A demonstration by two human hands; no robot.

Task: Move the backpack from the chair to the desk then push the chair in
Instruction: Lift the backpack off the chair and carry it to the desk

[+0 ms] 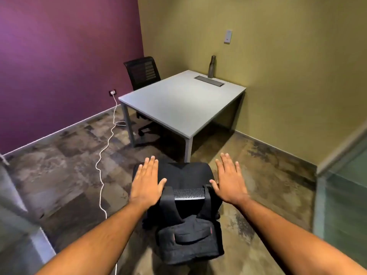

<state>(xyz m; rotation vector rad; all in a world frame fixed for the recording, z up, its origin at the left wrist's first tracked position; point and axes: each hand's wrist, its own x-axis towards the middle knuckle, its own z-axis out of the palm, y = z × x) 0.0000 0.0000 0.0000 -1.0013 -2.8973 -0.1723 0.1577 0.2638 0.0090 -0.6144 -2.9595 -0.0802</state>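
A black backpack [188, 240] hangs on the near side of a black office chair [184, 174], its straps looped over the top of the mesh backrest. The chair stands pulled out from the near corner of the grey desk [174, 108]. My left hand [147, 182] hovers flat over the left side of the chair seat, fingers spread, holding nothing. My right hand [230, 182] hovers flat over the chair's right edge, also open with nothing in it. Neither hand touches the backpack.
A metal bottle [212, 66] and a cable hatch [209, 80] sit at the desk's far edge. A second black chair [143, 73] is tucked at the desk's far left side. A white cable [105, 155] runs across the floor from a wall socket [112, 92]. A glass partition [345, 195] stands on the right.
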